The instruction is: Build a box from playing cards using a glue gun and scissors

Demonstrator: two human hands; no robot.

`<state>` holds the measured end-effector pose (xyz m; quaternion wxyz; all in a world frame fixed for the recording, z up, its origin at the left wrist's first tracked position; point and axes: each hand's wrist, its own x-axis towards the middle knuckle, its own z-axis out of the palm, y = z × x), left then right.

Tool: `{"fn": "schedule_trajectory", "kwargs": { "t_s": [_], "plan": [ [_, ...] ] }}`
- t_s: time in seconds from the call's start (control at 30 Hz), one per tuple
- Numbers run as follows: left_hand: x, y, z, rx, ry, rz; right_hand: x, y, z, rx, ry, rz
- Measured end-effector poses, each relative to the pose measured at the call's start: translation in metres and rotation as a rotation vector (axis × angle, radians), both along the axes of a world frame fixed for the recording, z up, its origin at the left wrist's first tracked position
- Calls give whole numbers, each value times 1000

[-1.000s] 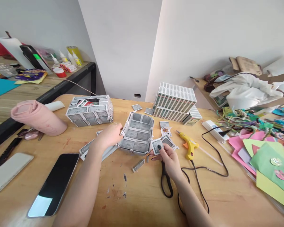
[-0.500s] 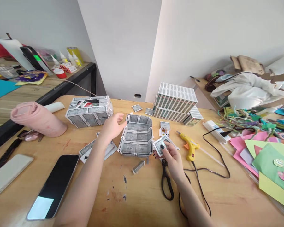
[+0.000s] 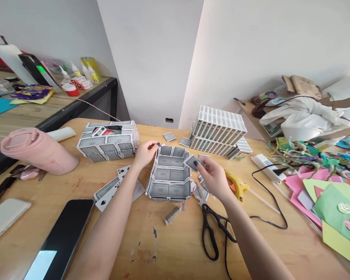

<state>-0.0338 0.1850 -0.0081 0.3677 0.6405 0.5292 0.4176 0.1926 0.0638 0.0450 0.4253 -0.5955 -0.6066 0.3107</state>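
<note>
An open box made of playing cards sits in the middle of the table. My left hand pinches at its far left corner, thumb and fingers together on the rim. In my right hand, a playing card, patterned back up, is held over the box's right side. Black-handled scissors lie below that hand, blades pointing toward the box. Just beyond my right wrist is a yellow glue gun, partly covered by the hand. A small folded card piece rests in front of the box.
A finished-looking card-covered box stands at the left, near loose playing cards. Stacked card packs rise behind. A phone and a pink roll lie left. At right are a power strip and coloured paper.
My left hand has closed its fingers on the box's far left corner. My right hand has moved up and toward the box with the card, uncovering more of the scissors.
</note>
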Motion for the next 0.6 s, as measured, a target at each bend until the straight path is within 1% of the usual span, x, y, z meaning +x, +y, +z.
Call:
{"fn": "schedule_trajectory", "kwargs": {
  "t_s": [0.1, 0.2, 0.27, 0.33, 0.43, 0.5, 0.6],
  "plan": [
    [4, 3, -7, -31, -79, 20, -15, 48, 9, 151, -185, 66],
    [6, 5, -12, -67, -144, 25, -34, 91, 4, 232, -308, 146],
    [6, 6, -15, -87, -174, 23, -44, 110, -2, 227, -396, 183],
    [6, 7, -16, -103, -191, 18, -50, 121, -6, 206, -433, 200],
    [8, 7, -17, -124, -206, 25, -50, 127, -10, 173, -430, 200],
    [10, 6, -15, -132, -221, 35, -48, 128, -12, 152, -418, 168],
    [15, 3, -10, -143, -250, 30, -44, 129, -20, 111, -405, 83]
  ]
}}
